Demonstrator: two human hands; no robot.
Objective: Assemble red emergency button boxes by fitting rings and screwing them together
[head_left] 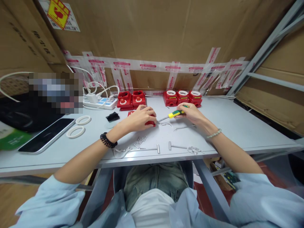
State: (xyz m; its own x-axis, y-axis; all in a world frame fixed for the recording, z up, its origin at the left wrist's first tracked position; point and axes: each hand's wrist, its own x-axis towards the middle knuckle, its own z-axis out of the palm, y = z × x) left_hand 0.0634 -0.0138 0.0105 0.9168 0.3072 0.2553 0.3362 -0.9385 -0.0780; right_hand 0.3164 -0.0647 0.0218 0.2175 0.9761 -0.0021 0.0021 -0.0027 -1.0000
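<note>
My left hand [141, 118] is closed over a small red housing [150, 123] on the table, covering most of it. In my right hand [191, 113] is a screwdriver [174, 114] with a green and yellow handle, its shaft slanting down to the left. The tip meets the right side of the red housing or lies just beside it; I cannot tell which. A thin metal rod [185, 127] and a curved white piece lie below the screwdriver. Several screws [140, 142] are scattered nearer to me, beside two T-shaped metal pieces [158, 148] [170, 145].
Red housings with white rings [182, 93] stand at the back right, and two opened red units [123, 102] at the back left. A power strip [104, 102], white rings [76, 131], a phone [47, 136] and a black piece [112, 117] lie left. Cardboard [152, 31] walls the back.
</note>
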